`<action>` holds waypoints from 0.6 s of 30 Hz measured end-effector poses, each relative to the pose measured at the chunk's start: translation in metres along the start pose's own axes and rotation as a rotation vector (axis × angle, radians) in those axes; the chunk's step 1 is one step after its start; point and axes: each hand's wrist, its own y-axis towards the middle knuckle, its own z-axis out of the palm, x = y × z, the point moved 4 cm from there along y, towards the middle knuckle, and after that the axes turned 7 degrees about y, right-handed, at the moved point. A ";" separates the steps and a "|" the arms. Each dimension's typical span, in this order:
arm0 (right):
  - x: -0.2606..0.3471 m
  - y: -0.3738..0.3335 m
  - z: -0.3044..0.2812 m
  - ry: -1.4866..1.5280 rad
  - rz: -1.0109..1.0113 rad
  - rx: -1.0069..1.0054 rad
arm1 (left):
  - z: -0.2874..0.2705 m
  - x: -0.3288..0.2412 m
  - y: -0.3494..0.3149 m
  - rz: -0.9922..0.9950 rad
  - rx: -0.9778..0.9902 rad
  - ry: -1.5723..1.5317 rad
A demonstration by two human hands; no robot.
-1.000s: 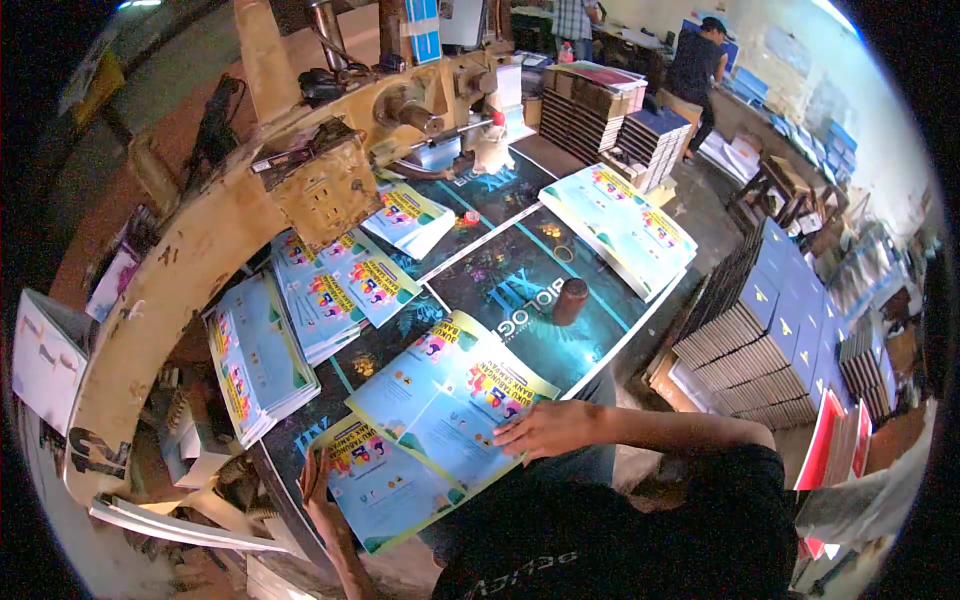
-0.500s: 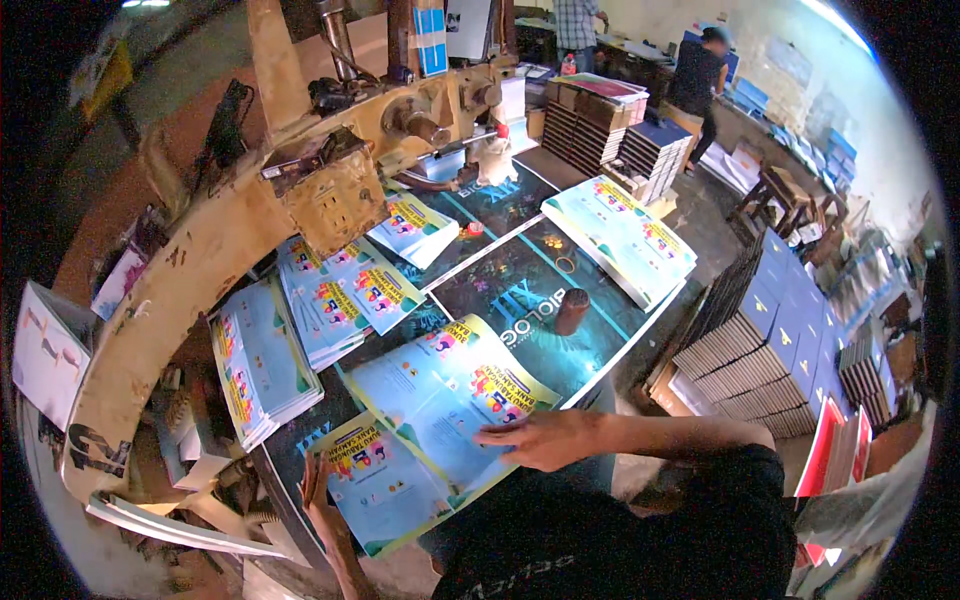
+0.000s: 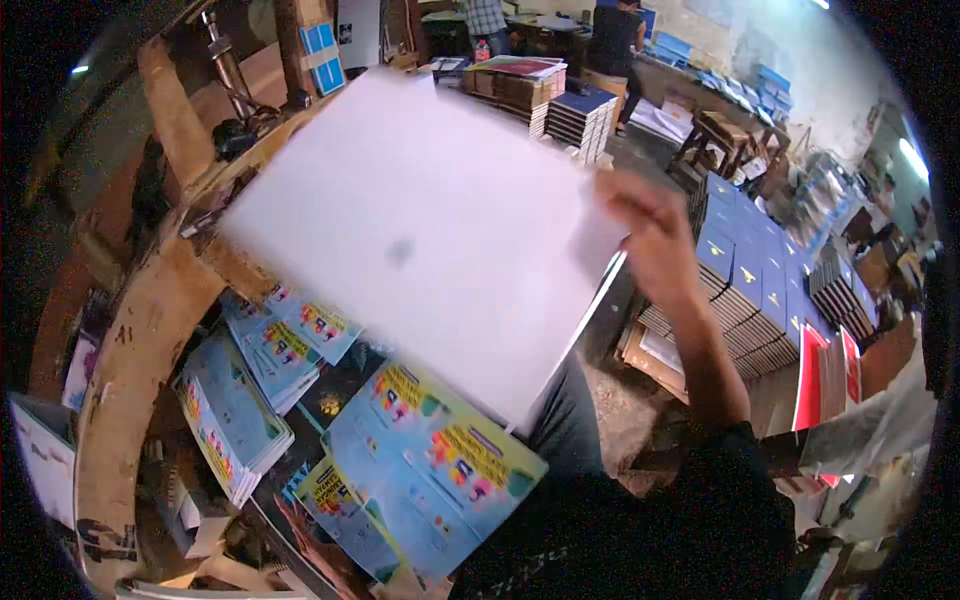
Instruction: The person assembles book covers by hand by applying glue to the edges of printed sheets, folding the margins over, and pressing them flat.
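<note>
My right hand (image 3: 650, 235) is raised at the right, its fingers closed on the right edge of a large paper sheet (image 3: 430, 240). The sheet's blank white face is toward me, blurred by motion, and it hides the middle of the table. Below it lie blue-and-yellow printed cover sheets (image 3: 430, 460), overlapping on the dark table top. At their left edge my left hand (image 3: 315, 545) is low and in shadow, with its fingers stretched along the sheets; part of it is hard to make out.
More printed covers in piles (image 3: 228, 410) lie on the left, beside the curved arm of a large machine (image 3: 150, 350). Blue-covered book stacks (image 3: 750, 260) stand at the right, with more book stacks (image 3: 580, 120) at the back. Two people (image 3: 612, 45) are in the far background.
My right hand has left the near covers and moved up and right, and now holds a white-faced sheet over the table. My left hand stays low at the left. The view has shifted.
</note>
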 end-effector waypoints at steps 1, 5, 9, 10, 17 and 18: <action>0.013 0.007 -0.023 -0.098 -0.087 -0.170 | 0.004 -0.003 0.000 0.011 0.010 -0.002; 0.037 0.019 -0.036 -0.715 -0.674 -0.515 | 0.003 0.005 -0.001 -0.019 0.001 0.014; -0.006 0.036 -0.037 -0.910 -0.808 -0.194 | 0.001 0.004 0.001 -0.016 0.013 0.005; -0.030 0.041 -0.046 -0.969 -0.810 -0.110 | 0.002 0.001 0.002 -0.012 0.019 0.000; -0.220 0.015 -0.068 -1.021 -0.201 0.428 | -0.002 0.005 0.003 -0.059 0.019 0.008; -0.224 0.005 -0.064 -1.033 -0.400 0.443 | -0.002 0.006 0.002 -0.065 0.021 0.009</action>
